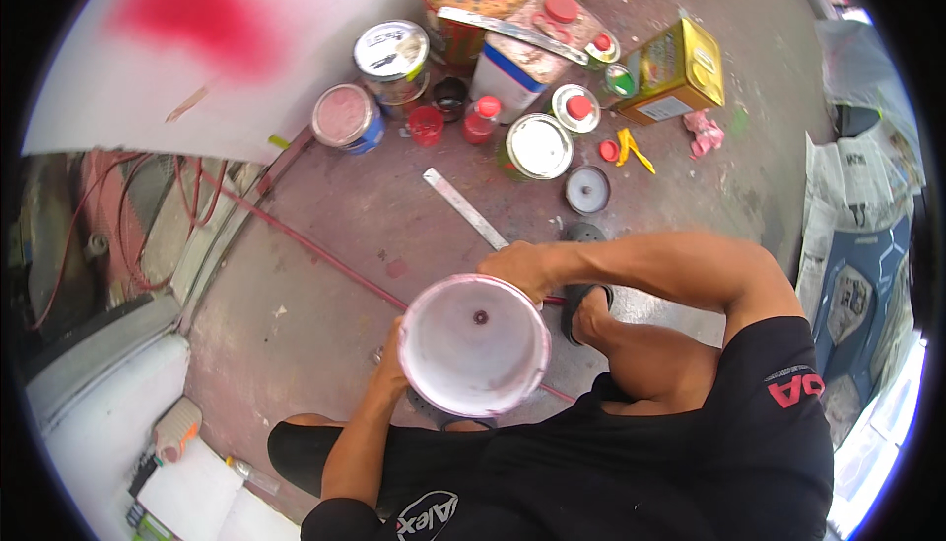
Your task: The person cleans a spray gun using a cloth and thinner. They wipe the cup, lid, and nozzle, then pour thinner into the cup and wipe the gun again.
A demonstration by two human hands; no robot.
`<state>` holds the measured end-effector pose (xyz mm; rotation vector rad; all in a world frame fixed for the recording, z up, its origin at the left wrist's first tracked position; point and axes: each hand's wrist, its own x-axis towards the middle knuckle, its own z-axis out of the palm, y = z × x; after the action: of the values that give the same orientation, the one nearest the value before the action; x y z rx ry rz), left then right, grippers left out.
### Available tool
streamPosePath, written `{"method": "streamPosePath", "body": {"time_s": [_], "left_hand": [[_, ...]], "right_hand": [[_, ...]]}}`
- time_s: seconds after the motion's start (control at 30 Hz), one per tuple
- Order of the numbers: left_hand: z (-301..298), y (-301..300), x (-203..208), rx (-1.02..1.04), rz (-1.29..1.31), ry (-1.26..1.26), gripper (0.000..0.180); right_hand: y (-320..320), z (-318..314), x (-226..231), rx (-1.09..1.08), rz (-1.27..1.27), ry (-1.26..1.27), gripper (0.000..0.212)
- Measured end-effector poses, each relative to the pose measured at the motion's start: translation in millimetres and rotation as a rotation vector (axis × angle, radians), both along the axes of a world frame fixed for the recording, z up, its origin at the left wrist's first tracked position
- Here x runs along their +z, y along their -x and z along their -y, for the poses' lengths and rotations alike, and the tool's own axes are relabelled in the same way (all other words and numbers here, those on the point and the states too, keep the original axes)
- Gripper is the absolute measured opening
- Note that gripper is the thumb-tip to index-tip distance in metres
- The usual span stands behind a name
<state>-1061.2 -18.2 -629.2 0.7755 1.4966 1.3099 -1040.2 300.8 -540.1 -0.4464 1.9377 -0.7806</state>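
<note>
I hold a round container (475, 344) with a white, pink-stained inside and a small hole at its bottom, close under my head. My left hand (394, 364) grips its left rim from below. My right hand (520, 267) clasps the upper right rim. A flat metal stirring strip (463, 208) lies on the floor just beyond my right hand. I am crouched, with my knees and a black sandal (583, 303) visible to the right.
Several paint cans (391, 56), small red-capped bottles (481, 119), lids (587, 189) and a yellow rectangular tin (680, 73) crowd the floor at the top. A white panel with a red sprayed patch (197, 38) lies upper left. A red hose (315, 250) crosses the floor. Newspapers (857, 196) cover parts at right.
</note>
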Motion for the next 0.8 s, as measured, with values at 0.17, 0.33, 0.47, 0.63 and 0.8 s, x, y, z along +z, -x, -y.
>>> {"method": "streamPosePath", "body": {"time_s": [0.17, 0.33, 0.47, 0.63, 0.8], "left_hand": [[-83.0, -33.6, 38.7, 0.009, -0.151, -0.104, 0.054], [-106.4, -76.8, 29.6, -0.014, -0.129, -0.125, 0.052], [-132.4, -72.1, 29.4, 0.003, -0.099, -0.061, 0.043], [-174.5, -46.9, 41.9, 0.031, -0.147, -0.169, 0.033], [-176.7, -31.5, 37.1, -0.026, -0.005, 0.032, 0.032]], "right_hand": [[-87.1, -27.6, -21.3, -0.274, -0.228, -0.177, 0.028], [-174.1, -34.0, -60.7, -0.422, -0.505, -0.298, 0.026], [-164.9, -56.6, -55.4, -0.599, -0.793, -0.341, 0.020], [-150.7, -77.4, -35.2, -0.937, -0.578, -0.288, 0.039], [-162.8, -94.3, -27.9, -1.414, 0.005, 0.617, 0.063]]}}
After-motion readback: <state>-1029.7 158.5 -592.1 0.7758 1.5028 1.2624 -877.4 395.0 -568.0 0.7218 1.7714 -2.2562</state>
